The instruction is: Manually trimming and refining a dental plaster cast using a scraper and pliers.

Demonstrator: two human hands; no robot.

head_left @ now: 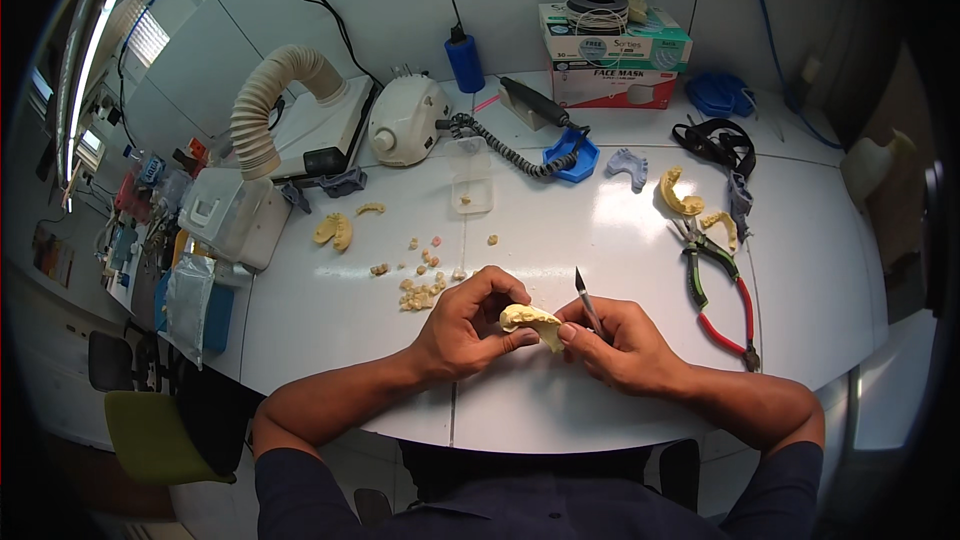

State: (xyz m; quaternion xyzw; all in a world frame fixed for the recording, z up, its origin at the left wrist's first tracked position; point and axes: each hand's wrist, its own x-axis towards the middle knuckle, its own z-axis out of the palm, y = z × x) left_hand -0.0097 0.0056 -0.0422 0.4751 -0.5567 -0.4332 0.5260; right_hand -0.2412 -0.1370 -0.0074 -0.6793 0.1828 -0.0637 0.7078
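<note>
just below the frame's centre, a pale yellow dental cast [533, 319] is being pinched by the thumb and fingers of the left hand [467, 328] and steadied by the fingertips of the right hand [622, 345], where a craft knife [588, 303], blade upward, is also being held.

White table [815, 240], pliers [697, 283], blue bottle [465, 63]

A dental cast [530, 317] sits between my left hand [465, 325] and right hand [635, 345], a craft knife [588, 302] in my right; loose tooth pieces [422, 298] lie beyond my left; pliers [694, 278] lie off to my right; at the back, a bottle [465, 62] stands between the control unit [412, 115] and stacked cartons [612, 90].
</note>
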